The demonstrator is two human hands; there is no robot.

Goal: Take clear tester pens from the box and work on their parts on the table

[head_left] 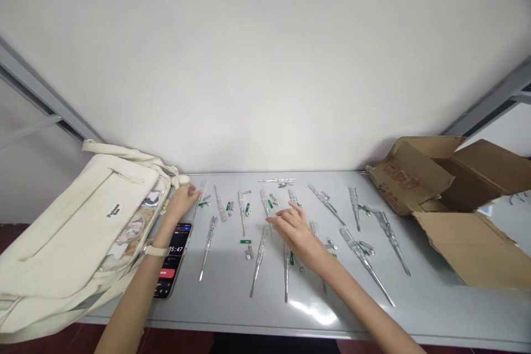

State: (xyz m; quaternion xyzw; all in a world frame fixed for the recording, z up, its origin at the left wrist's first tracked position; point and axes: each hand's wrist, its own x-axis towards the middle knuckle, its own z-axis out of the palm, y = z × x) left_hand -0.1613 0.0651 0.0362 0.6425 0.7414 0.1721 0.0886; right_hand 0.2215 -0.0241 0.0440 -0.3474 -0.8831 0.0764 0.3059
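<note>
My left hand [181,202] is at the far left of the row, its fingers loosely apart beside a clear-handled screwdriver [199,199] that lies on the table. I cannot tell whether the fingertips touch it. Over the middle of the table, my right hand [295,231] is open, fingers spread and nothing visible in them. It partly covers several similar screwdrivers, among them one [286,279] with its blade toward me. Another screwdriver [265,202] lies just beyond its fingertips. Small green strips [245,241] and little silver cylinders [250,252] lie beside many of the screwdrivers.
A cream bag [83,215] stands on the left, with a phone [176,257] showing a timer next to it. At the right sits an opened cardboard box [406,177], flaps spread over the grey table [232,310]. A white wall [265,66] rises behind.
</note>
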